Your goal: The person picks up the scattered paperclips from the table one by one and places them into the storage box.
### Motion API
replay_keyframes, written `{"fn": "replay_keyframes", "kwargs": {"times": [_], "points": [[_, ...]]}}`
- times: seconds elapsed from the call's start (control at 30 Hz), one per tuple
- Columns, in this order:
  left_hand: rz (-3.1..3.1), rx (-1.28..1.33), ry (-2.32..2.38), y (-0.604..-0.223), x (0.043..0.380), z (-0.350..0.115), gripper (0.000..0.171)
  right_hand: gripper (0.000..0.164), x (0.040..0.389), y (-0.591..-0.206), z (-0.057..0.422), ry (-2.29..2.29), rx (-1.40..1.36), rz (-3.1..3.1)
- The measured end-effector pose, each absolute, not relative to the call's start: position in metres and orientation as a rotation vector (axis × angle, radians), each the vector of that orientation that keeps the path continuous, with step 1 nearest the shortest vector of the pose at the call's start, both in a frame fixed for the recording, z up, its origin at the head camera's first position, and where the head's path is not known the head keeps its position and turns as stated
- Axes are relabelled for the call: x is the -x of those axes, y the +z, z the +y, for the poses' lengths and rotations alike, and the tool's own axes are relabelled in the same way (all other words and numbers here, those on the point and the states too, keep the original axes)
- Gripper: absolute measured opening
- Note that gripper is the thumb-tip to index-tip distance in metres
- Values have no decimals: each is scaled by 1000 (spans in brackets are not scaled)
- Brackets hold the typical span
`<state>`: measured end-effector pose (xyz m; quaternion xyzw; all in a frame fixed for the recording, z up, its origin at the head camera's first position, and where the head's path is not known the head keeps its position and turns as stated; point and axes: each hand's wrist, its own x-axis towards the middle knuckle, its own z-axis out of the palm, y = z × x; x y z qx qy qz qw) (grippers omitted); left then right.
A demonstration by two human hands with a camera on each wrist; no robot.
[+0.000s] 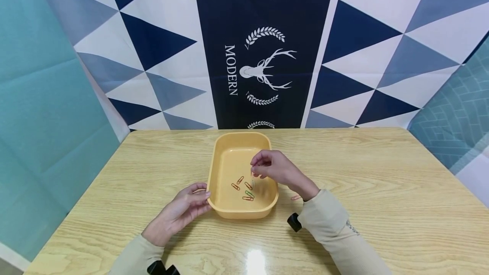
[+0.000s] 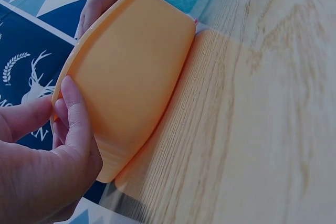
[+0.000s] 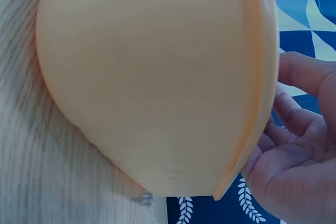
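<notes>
A yellow-orange plastic basin (image 1: 225, 156) stands on the table, with several red and orange paper clips (image 1: 235, 186) and a green paper clip (image 1: 249, 194) scattered on its floor. My left hand (image 1: 187, 207) holds the basin's left rim; in the left wrist view, the thumb and fingers pinch its edge (image 2: 79, 40). Over the basin's right half, my right hand (image 1: 273, 166) has thumb and forefinger together, pinching a small pale paper clip (image 1: 252, 178) that hangs below the fingertips. In the right wrist view the basin wall (image 3: 157, 77) hides those fingertips.
A pink paper clip (image 1: 296, 197) lies on the wooden table (image 1: 366, 173) right of the basin, beside the right wrist. Behind the table's far edge hangs a patterned cloth (image 1: 267, 109) with triangles and a deer head. Teal cloth (image 1: 49, 96) hangs at the left.
</notes>
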<state>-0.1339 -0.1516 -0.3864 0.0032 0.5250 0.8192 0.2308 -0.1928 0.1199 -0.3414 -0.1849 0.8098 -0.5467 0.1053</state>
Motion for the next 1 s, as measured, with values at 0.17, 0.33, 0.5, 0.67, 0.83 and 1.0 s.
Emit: {"fn": "replay_keyframes", "kwargs": {"times": [0.17,0.33,0.5,0.67,0.83,1.0], "points": [[1446,-8,2251,-386,134,-151,34,11,193,-342,121,-1609,547,2389],[1441,-20,2253,-386,133,-151,33,14,193,-342,121,-1600,543,2395],[1443,-11,2245,-385,133,-150,36,14,193,-341,121,-1598,541,2400],[1435,-10,2247,-385,133,-149,36,15,193,-342,120,-1598,540,2415],[1437,-17,2247,-385,133,-150,34,15,192,-343,122,-1607,533,2427],[1435,-13,2250,-386,134,-150,33,17,191,-342,128,-1614,508,2467]]}}
